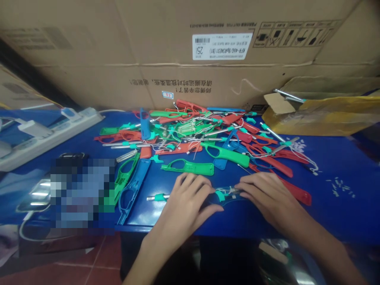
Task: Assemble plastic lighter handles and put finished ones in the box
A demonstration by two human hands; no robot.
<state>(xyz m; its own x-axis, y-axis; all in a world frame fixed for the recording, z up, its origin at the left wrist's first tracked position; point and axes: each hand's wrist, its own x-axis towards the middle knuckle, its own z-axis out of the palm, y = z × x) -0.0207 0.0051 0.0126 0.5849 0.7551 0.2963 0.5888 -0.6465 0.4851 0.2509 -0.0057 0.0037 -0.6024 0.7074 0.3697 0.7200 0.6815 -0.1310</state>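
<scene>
A blue lighter shell (234, 201) lies low over the front of the table between my hands, with a teal trigger piece (220, 195) and thin white wires in it. My left hand (191, 200) grips the shell's left part, thumb and fingers curled about it. My right hand (265, 194) pinches at the other end, close to the wires; exactly what its fingertips press is hidden. Out past my left hand sticks a metal tube (151, 198) with a teal collar. Just beyond my fingers are a green lighter shell (190, 168) and a second green one (230, 155).
Behind is a heap of red, green and blue lighter parts (181, 148). A cardboard box (166, 51) walls the back; a small open carton (323, 114) sits right. At left are a power strip (59, 134), a phone (37, 194) and a blue shell (135, 190). White bits (338, 186) lie right.
</scene>
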